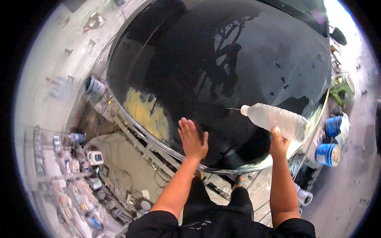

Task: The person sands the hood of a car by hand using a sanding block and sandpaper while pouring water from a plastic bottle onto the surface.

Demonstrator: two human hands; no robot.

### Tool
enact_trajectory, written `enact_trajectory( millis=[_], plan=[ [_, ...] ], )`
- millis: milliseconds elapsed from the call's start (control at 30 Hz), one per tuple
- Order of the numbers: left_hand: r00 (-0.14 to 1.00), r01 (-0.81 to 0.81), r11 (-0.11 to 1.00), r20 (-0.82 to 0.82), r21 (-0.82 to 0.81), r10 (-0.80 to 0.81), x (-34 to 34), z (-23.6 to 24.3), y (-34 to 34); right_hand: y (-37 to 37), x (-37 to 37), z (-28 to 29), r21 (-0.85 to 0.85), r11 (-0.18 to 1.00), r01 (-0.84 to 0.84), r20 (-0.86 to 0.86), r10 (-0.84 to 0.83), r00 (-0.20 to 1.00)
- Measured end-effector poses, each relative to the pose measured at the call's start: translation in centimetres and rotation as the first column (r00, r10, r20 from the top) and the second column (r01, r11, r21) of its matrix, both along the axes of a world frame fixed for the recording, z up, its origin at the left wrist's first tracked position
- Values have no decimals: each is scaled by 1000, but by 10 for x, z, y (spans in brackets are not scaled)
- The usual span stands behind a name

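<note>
A large glossy black car panel [222, 67] fills the middle of the view, wet and reflective, with a yellow filler patch [147, 113] at its lower left. My left hand [192, 139] lies flat on the black surface just right of that patch, fingers together and spread forward. My right hand [279, 142] grips a clear plastic bottle [276, 119] near its base. The bottle is tilted on its side with its white cap pointing left, and a thin stream squirts from the cap onto the panel.
Blue-and-white paint cans [331, 141] stand at the right by the panel's edge. A tin [93, 86] sits at the left. Cluttered shelves with cans and bottles [75, 170] fill the lower left. A green stool [343, 85] stands on the concrete floor at the right.
</note>
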State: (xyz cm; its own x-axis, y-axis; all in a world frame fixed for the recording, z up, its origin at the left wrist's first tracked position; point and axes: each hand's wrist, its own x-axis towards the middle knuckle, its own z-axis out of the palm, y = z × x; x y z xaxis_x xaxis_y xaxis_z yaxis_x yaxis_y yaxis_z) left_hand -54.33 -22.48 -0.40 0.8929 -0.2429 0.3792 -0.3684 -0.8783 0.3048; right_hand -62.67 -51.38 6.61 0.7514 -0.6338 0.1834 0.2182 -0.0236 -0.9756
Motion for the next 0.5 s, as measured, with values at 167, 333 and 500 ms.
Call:
enact_trajectory(
  millis=[167,333,500],
  plan=[
    [927,-375,926,-10,28,376,91,25,22,-25,6,-4,-91,989,-115,2,116,993],
    [974,-224,971,10,-81,226,-4,16,-67,-69,20,-23,-105,978,-182,-24,180,983],
    [930,-351,919,-184,-178,319,-104,-14,-67,-54,67,-10,-146,960,-238,21,244,970]
  ],
)
